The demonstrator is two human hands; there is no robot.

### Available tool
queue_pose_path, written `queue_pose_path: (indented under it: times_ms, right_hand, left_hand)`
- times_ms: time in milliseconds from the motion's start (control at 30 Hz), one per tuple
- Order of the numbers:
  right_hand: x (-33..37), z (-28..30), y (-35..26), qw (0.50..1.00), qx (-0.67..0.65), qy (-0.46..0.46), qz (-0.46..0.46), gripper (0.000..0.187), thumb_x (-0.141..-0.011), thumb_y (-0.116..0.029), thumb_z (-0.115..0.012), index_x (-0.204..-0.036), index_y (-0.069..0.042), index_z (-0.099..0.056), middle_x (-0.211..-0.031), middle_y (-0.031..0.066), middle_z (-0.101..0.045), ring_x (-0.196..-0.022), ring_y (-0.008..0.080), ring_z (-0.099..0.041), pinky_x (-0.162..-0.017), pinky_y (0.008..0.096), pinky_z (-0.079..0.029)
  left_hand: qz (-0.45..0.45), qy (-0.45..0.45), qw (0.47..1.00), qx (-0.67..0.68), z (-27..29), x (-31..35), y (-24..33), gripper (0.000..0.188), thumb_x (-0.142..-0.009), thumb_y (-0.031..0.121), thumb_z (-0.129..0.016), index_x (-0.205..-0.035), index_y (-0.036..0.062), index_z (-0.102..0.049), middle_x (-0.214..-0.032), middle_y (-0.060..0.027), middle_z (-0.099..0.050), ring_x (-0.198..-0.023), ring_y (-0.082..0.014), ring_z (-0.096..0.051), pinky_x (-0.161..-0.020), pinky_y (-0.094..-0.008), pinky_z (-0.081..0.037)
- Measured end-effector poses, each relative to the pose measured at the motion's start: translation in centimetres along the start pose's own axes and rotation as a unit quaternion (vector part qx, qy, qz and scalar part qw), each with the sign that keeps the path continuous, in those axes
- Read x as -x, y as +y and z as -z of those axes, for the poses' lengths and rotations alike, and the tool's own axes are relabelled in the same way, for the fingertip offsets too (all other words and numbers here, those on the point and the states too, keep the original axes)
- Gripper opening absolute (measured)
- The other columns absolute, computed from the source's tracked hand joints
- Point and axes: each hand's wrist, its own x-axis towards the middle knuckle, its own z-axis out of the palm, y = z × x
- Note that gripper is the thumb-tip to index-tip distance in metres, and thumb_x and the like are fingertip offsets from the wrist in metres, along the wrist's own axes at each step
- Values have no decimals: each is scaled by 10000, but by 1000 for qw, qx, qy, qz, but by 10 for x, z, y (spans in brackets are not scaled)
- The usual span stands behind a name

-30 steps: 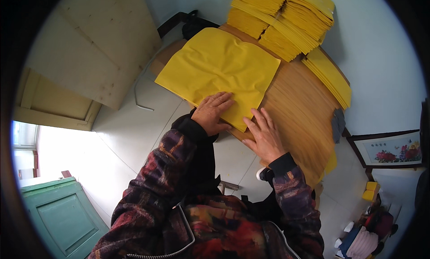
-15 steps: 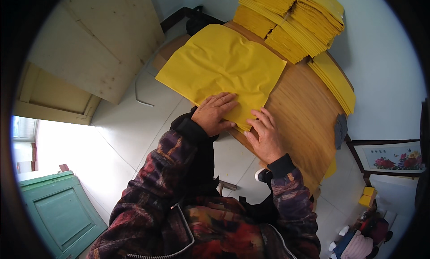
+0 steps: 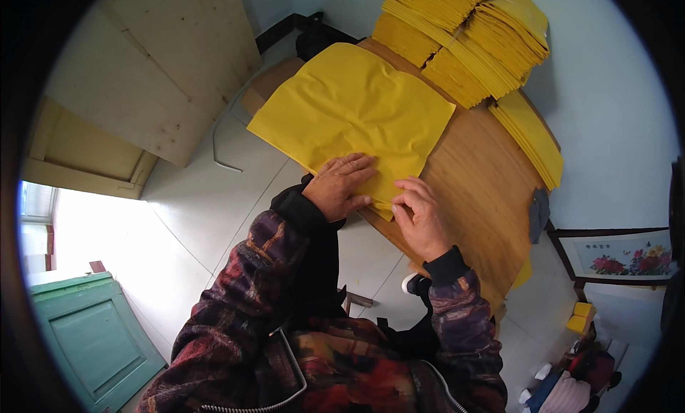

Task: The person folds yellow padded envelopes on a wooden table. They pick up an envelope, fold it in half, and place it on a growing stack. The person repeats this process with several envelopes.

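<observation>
A large, creased yellow paper sheet (image 3: 349,106) covers the left part of the wooden table, its near edge along the table's front. My left hand (image 3: 340,184) rests on that edge with fingers stretched out flat. Just to its right is my right hand (image 3: 421,217), at the sheet's near right corner. Its fingers are bent, and the thumb and forefinger come together on the paper's edge. Whether the yellow paper is one layer or several cannot be made out.
Tall stacks of folded yellow paper (image 3: 464,42) stand at the table's far side, with a lower yellow pile (image 3: 528,138) beside them. A grey cloth (image 3: 539,214) hangs at the right edge of the wooden table (image 3: 478,199). Wooden boards (image 3: 153,63) lean at left.
My right hand's fingers have gone from spread on the paper to drawn together at its corner. My left hand stays in place on the sheet.
</observation>
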Motion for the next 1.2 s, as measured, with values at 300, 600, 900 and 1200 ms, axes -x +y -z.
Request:
queue_pose_path:
  times_ms: [300, 600, 900, 1200]
  right_hand:
    - [-12, 3, 3, 998, -45, -9, -36, 54, -849, -15, -642, -883, 0, -603, -1187, 185, -617, -1125, 352, -579, -933, 395, -475]
    - [-14, 0, 2, 994, -84, 11, -67, 70, -845, -23, -650, -879, -1, -593, -1137, 195, -641, -1089, 366, -598, -917, 410, -481]
    - [-35, 1, -6, 993, -68, 98, -19, 100, -851, -21, -644, -936, 9, -601, -1081, 180, -648, -1038, 363, -598, -899, 408, -481]
    - [21, -6, -16, 988, 151, 19, 37, 382, -800, -97, -727, -1159, -24, -616, -1309, 128, -528, -1244, 367, -463, -968, 461, -434]
  left_hand:
    - [-9, 4, 999, 34, 1, -2, -4, 522, -829, 268, -734, -1291, 64, -602, -1468, -152, -462, -1400, -357, -363, -1138, -463, -289]
    - [-6, 17, 999, 31, 0, -1, -2, 545, -816, 264, -737, -1295, 49, -592, -1444, -153, -484, -1389, -356, -378, -1122, -465, -307]
    - [33, 68, 997, -8, -13, -8, 5, 393, -847, 204, -695, -1224, 99, -649, -1370, -80, -569, -1329, -310, -453, -1082, -453, -359]
    - [68, 109, 991, 29, -22, -12, 2, 307, -875, 145, -635, -1178, 125, -685, -1338, -37, -606, -1297, -288, -484, -1057, -457, -379]
